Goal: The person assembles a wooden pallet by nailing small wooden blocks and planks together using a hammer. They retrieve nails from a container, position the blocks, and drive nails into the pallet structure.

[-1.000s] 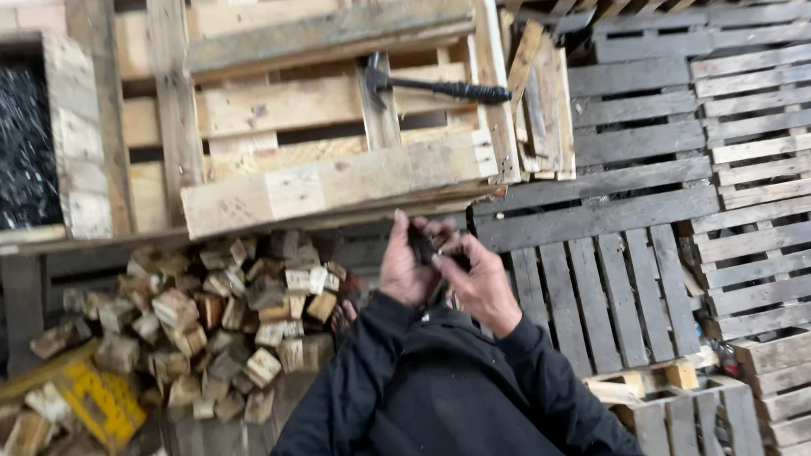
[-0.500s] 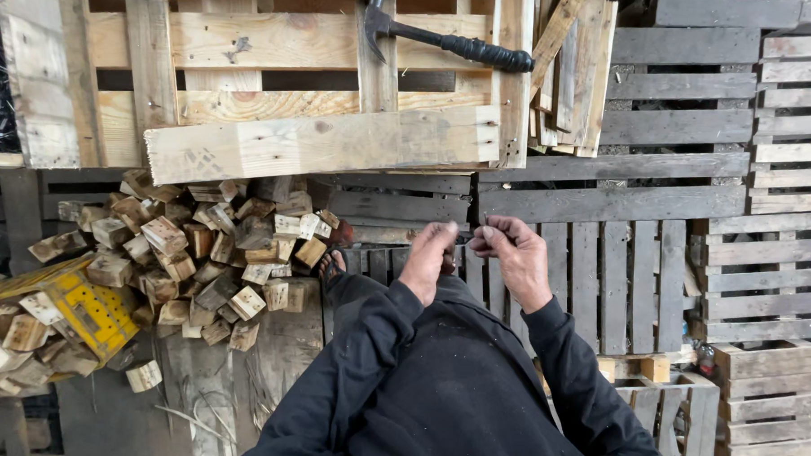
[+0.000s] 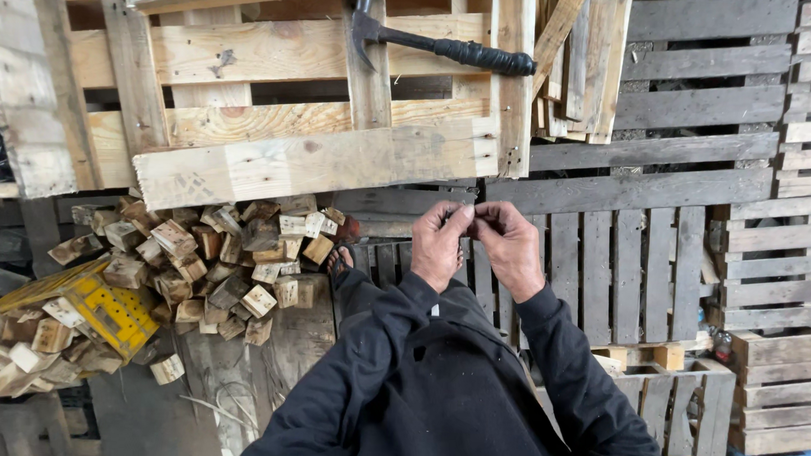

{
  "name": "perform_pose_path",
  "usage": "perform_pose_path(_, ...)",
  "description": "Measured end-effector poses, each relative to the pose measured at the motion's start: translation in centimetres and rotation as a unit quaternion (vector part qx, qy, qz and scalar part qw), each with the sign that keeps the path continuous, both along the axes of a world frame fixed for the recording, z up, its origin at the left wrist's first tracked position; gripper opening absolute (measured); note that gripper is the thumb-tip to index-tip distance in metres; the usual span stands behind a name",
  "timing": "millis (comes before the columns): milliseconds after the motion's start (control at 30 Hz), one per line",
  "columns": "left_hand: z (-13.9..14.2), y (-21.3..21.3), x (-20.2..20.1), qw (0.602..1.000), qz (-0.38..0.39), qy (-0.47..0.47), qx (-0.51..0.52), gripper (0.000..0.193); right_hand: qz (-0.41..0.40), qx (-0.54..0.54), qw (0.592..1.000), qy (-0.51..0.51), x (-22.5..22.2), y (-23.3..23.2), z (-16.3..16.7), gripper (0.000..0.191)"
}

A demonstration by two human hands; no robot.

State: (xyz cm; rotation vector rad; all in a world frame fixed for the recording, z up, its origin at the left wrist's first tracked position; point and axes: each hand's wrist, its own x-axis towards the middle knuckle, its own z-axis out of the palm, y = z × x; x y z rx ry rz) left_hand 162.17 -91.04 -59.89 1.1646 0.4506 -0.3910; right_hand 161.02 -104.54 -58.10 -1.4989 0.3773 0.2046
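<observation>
The person's left hand point(image 3: 439, 243) and right hand point(image 3: 511, 248) meet in front of the chest, fingers point(image 3: 461, 219) pressed together at the tips, pinching something too small to make out. Above them a black hammer point(image 3: 439, 46) lies on a pale pallet point(image 3: 318, 157), well apart from both hands. Wood offcuts point(image 3: 216, 257) are heaped left of the hands, beside a yellow crate point(image 3: 106, 312).
</observation>
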Motion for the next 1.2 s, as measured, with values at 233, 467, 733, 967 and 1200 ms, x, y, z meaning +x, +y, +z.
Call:
perform_pose_path(233, -2.1, 2.2, 11.6, 0.934, -0.138, -0.275, 0.183, 0.013, 0.056, -0.386, 0.92, -0.022, 13.2, -6.8, -0.4, 0.026)
perform_pose_path(467, -4.6, 1.8, 15.0, 0.836, -0.186, -0.39, 0.339, 0.014, 0.292, -0.585, 0.714, -0.25, 28.2, -6.2, -9.6, 0.053)
perform_pose_path(733, -5.5, 1.3, 14.9, 0.845, -0.194, -0.378, 0.324, 0.011, 0.35, -0.522, 0.762, -0.158, 27.4, -6.3, -8.7, 0.028)
perform_pose_path(967, -4.4, 1.9, 14.4, 0.806, -0.205, -0.455, 0.319, 0.009, 0.155, -0.37, 0.916, -0.01, 12.4, -11.8, -0.5, 0.038)
perform_pose_path(1200, -4.5, 3.1, 14.1, 0.739, -0.313, -0.499, 0.327, 0.009, -0.187, -0.059, 0.98, 0.04, -9.4, -2.6, -0.2, 0.016)
